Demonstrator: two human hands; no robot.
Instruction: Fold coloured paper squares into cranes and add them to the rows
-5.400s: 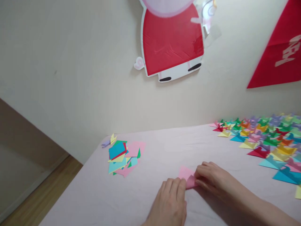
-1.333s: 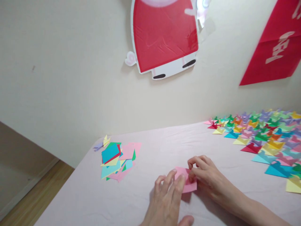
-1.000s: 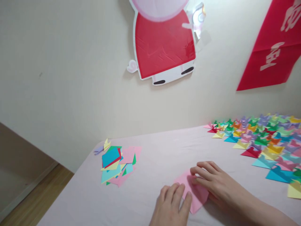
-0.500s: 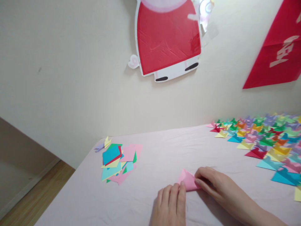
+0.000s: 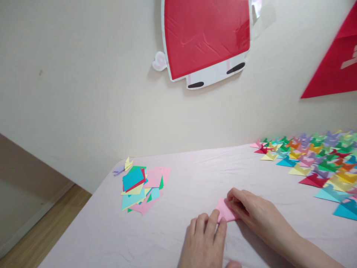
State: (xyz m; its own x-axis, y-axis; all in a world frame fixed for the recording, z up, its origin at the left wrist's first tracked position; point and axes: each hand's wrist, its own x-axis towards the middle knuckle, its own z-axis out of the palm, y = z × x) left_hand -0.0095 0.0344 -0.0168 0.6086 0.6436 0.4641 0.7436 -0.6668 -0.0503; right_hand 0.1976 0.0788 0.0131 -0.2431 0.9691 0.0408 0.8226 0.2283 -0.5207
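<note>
A small folded piece of pink paper (image 5: 224, 213) lies on the cloth-covered table, in front of me. My left hand (image 5: 205, 236) rests flat at its lower left, fingers spread, with the fingertips touching the edge. From the right, my right hand (image 5: 249, 210) has its thumb and curled fingers closed on the paper's right part. Those fingers hide the upper right of the sheet.
A loose pile of coloured paper sheets (image 5: 134, 179) lies at the left, with a folded yellow piece (image 5: 128, 164) and a purple one (image 5: 119, 170) behind it. Rows of colourful folded paper birds (image 5: 314, 181) stand at the right. A wall (image 5: 195, 123) closes off the back.
My right hand has shifted across the top of the pink paper, covering more of it. My left fingers have spread apart. The camera view has turned slightly left.
</note>
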